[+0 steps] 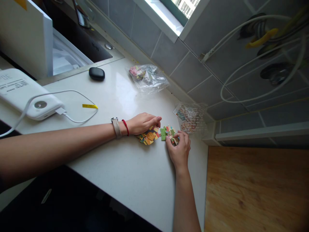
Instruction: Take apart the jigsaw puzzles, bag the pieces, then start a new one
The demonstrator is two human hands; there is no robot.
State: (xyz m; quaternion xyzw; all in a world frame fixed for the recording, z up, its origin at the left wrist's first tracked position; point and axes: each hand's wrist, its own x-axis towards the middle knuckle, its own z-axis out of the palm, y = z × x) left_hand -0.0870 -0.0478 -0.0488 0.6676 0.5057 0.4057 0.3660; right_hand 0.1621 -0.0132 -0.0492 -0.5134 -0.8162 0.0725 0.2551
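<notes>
A small heap of orange and yellow jigsaw puzzle pieces [148, 138] lies on the white counter, partly under my left hand [142, 123]. That hand rests over the heap's upper edge with the thumb stretched out to the right; its other fingers are partly hidden. Just right of it are green, red and cream puzzle pieces [163, 133], a few overlapping. My right hand [180, 148] has its thumb and fingers closed around the right part of this second group. The exact piece between the fingertips is partly covered.
Beyond my hands lie a clear bag of printed pieces [190, 117] and another clear bag with pink pieces [149, 77]. A black rounded case [97, 74], a white power bank [31, 96] and its cable are on the left. A tiled wall [178, 59] borders the counter.
</notes>
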